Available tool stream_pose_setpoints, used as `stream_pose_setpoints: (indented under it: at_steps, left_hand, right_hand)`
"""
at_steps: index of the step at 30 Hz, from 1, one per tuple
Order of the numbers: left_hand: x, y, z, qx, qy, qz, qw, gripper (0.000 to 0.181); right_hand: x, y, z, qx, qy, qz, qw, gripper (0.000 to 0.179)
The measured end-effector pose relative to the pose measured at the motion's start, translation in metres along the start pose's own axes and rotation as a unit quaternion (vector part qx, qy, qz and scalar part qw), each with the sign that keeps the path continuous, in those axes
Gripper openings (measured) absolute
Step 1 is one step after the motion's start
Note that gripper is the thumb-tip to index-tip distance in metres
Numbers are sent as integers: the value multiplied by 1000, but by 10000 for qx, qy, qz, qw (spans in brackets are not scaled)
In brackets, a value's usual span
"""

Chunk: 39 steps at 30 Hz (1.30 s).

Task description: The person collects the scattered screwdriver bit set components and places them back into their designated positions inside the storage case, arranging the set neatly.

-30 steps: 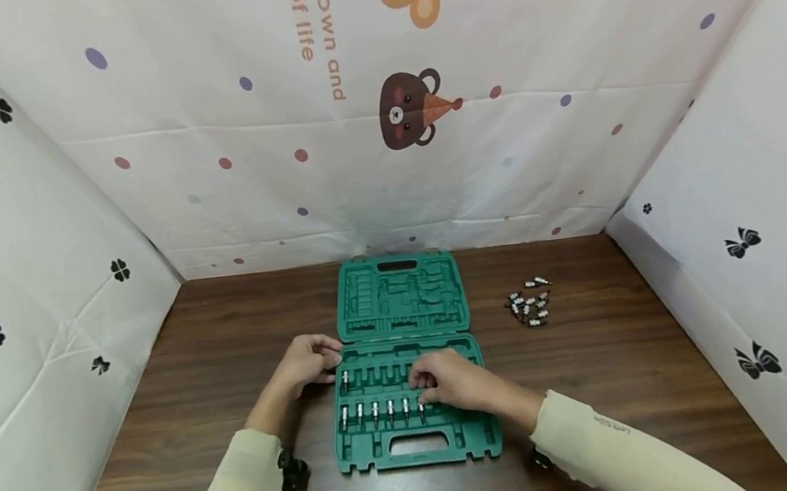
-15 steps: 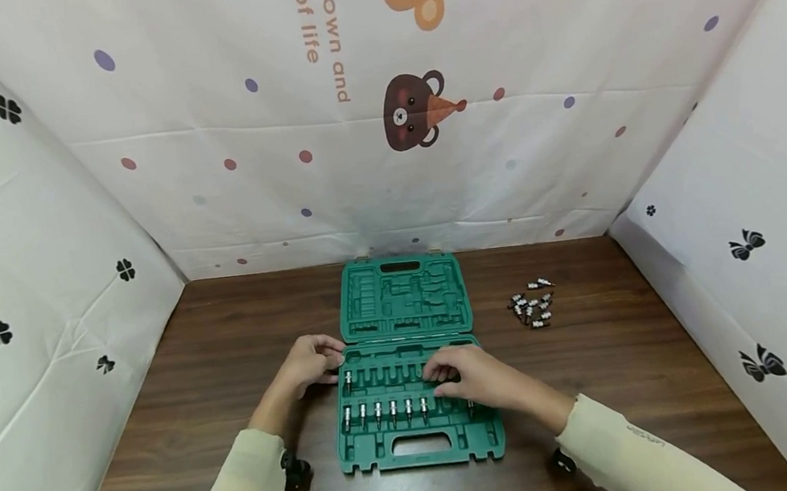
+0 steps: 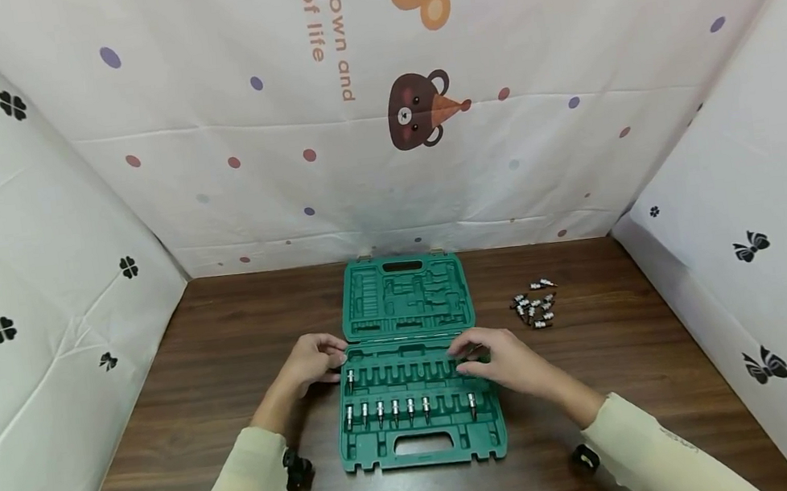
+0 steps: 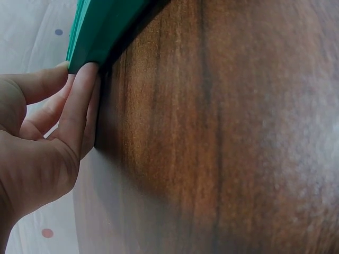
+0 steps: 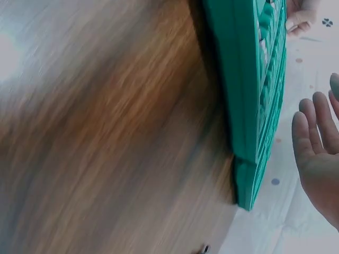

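Observation:
An open green socket bit case (image 3: 425, 456) lies on the table, lid folded back. Silver-and-black bit sockets (image 3: 396, 413) stand in its lower row, several at the left and a lone bit socket (image 3: 473, 405) at the right. Another sits at the left end of the upper row. My left hand (image 3: 312, 360) holds the case's left edge; in the left wrist view, thumb and fingers (image 4: 79, 106) pinch its green corner. Over the upper right slots my right hand (image 3: 504, 358) hovers with fingers spread and nothing between them, as the right wrist view also shows.
A loose pile of bit sockets (image 3: 533, 309) lies on the brown wooden table (image 3: 595, 352), right of the lid. Printed white cloth walls (image 3: 270, 186) enclose the table at the back and both sides.
My right hand has moved right and slightly away from me across the case, its fingers spreading. This uncovers the lone bit socket at the lower right. My left hand keeps its place.

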State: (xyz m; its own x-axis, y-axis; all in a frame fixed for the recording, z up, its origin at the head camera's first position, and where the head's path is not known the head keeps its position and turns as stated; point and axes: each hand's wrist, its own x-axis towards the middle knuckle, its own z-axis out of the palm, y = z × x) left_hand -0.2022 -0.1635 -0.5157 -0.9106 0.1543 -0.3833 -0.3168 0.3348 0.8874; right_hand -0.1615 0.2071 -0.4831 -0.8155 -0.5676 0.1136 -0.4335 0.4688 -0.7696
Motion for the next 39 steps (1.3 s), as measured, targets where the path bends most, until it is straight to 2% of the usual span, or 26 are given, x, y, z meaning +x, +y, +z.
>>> stream_pose_setpoints:
  at_steps: [5, 13, 19, 27, 35, 39]
  left_hand:
    - [0, 0, 0, -3, 1, -4, 10000, 21]
    - [1, 1, 0, 20, 2, -11, 10000, 21]
    - [1, 1, 0, 18, 8, -16, 10000, 21]
    - [1, 0, 1, 9, 25, -25, 10000, 20]
    - [1, 0, 1, 45, 20, -9, 10000, 21]
    - [2, -1, 1, 36, 28, -39, 10000, 20]
  right_hand:
    - [-7, 11, -11, -183, 370, -5, 9991, 29]
    - [-20, 31, -29, -277, 783, 465, 9955, 33]
    - [-27, 44, -41, -474, 1109, 600, 9909, 31]
    - [-37, 67, -54, -1357, 1407, 680, 9783, 33]
    - [-49, 88, -65, -1825, 1664, 960, 9643, 36]
    - [-52, 97, -70, -1990, 1685, 980, 9604, 36]
